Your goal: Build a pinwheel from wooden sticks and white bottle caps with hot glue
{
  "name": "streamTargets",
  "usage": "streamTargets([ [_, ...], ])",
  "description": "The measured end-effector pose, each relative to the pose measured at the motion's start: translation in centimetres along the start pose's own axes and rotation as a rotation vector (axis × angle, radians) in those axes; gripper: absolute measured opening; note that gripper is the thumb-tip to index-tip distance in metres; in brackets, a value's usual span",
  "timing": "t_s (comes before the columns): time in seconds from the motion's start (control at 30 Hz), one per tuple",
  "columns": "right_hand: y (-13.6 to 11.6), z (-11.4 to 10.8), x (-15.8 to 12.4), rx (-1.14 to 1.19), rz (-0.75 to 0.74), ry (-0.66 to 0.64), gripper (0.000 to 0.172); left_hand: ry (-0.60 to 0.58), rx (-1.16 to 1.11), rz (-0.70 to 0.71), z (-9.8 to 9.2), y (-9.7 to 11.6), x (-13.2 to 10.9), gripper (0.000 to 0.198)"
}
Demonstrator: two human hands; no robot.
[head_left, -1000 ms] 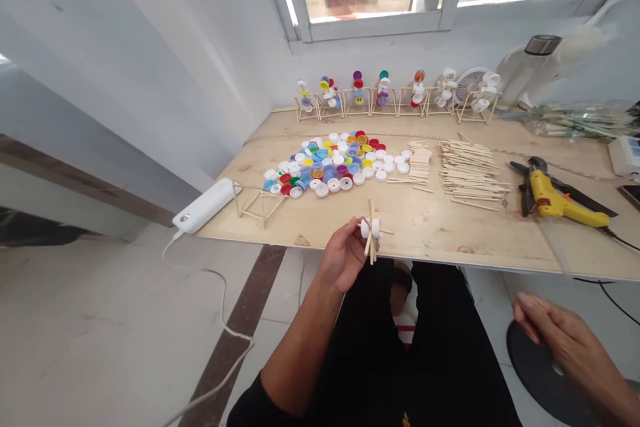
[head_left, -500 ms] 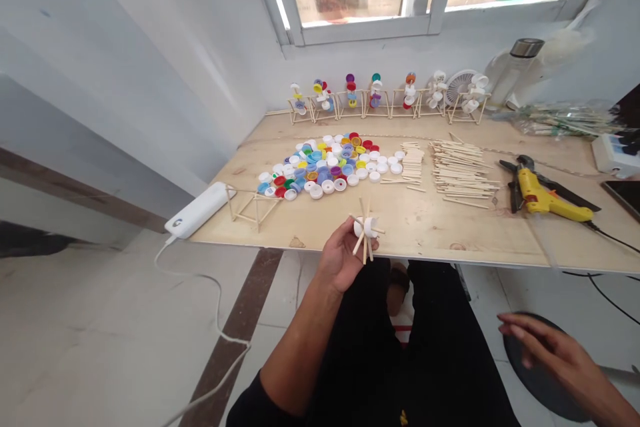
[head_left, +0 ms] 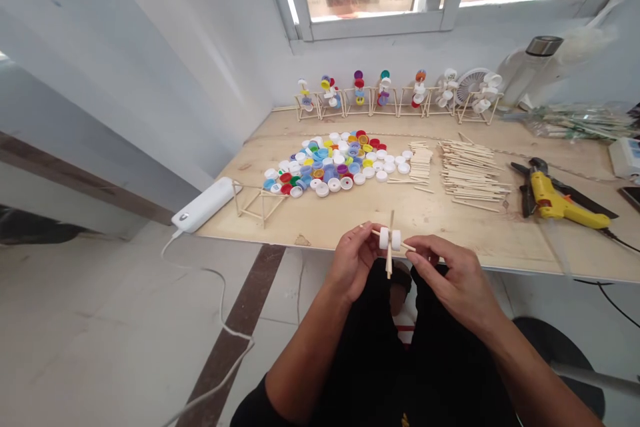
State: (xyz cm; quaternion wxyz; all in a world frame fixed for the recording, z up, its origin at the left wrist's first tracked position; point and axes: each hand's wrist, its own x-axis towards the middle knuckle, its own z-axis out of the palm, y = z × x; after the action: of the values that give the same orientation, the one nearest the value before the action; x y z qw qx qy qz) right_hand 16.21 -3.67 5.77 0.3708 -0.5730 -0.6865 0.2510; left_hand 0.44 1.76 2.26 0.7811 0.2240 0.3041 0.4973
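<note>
Both hands hold a small wheel of white bottle caps and wooden sticks (head_left: pixel 389 240) just in front of the plywood tabletop's (head_left: pixel 430 223) near edge. My left hand (head_left: pixel 356 261) pinches one end of its stick axle. My right hand (head_left: pixel 453 275) pinches the other end. Sticks poke up and down from the caps. A heap of coloured bottle caps (head_left: pixel 333 163) lies on the table beyond, beside piles of wooden sticks (head_left: pixel 470 173).
A stick frame (head_left: pixel 257 203) and a white power bank (head_left: pixel 206 204) with a cable sit at the table's left end. A yellow glue gun (head_left: pixel 563 203) and pliers (head_left: pixel 530 180) lie at right. Several finished cap-and-stick models (head_left: pixel 395 95) line the wall under the window.
My right hand rose from low at the right and took hold of the wheel's axle. The left hand turned the wheel so the axle lies sideways.
</note>
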Motion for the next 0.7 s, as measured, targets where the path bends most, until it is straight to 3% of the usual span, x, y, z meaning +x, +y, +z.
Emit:
streamTargets([
  [0.17,0.8,0.3,-0.2,-0.030,0.063,-0.027,0.024,-0.053,0.059,-0.020,0.0,-0.4,-0.2,0.025],
  [0.43,1.1,0.6,-0.8,0.094,0.203,0.054,0.028,-0.098,0.221,0.016,0.4,-0.3,-1.2,0.036],
  [0.7,1.5,0.8,-1.0,0.178,0.259,0.047,0.029,-0.089,0.249,0.025,0.4,-0.7,-1.0,0.033],
])
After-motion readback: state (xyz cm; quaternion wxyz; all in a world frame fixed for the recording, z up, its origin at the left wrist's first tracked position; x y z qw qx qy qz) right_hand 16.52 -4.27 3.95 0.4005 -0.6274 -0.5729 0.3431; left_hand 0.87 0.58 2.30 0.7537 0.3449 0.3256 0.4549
